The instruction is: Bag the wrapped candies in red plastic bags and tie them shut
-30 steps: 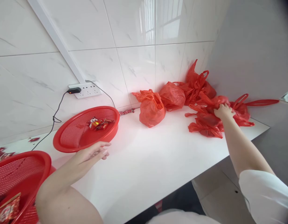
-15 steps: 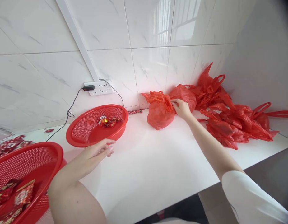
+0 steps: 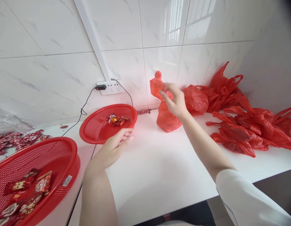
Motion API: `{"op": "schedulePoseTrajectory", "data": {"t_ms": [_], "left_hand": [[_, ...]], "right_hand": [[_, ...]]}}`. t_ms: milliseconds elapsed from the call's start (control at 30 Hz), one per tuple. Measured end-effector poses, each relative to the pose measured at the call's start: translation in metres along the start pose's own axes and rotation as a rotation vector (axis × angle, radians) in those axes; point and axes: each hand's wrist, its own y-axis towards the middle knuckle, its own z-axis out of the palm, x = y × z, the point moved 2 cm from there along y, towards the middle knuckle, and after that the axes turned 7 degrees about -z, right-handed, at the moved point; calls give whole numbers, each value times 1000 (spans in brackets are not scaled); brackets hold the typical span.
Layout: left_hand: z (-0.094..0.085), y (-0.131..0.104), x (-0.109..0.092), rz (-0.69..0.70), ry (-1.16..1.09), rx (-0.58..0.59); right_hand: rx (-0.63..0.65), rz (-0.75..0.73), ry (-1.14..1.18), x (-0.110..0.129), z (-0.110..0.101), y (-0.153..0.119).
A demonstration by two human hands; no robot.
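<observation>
1. Right hand [image 3: 175, 100]: thumb and fingers pinching some crumpled red plastic [image 3: 157, 86], held up just above the round red bag [image 3: 168, 119]. Can't tell if it's part of that bag, tbh.
2. Left hand [image 3: 114, 147]: nothing in it, fingers loosely bent and kinda blurry, right by the rim of the far red basket [image 3: 103, 132]. Can't tell if they touch.
3. Round bag's sitting on the white table [image 3: 145, 175], right of that basket, with more red bags [image 3: 249, 131] further right.
4. Wrapped candies [image 3: 43, 183] in 2 baskets.
</observation>
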Motion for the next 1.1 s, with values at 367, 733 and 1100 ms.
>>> {"op": "schedulePoseTrajectory", "data": {"t_ms": [367,733,1100], "left_hand": [[61,14,-35,339,211,-596],[63,20,-33,281,-298,-353],[77,11,-41,337,-348,-193]], "right_hand": [[444,70,406,103,12,-84],[55,234,229,86,38,-145],[91,405,468,106,33,-150]]}}
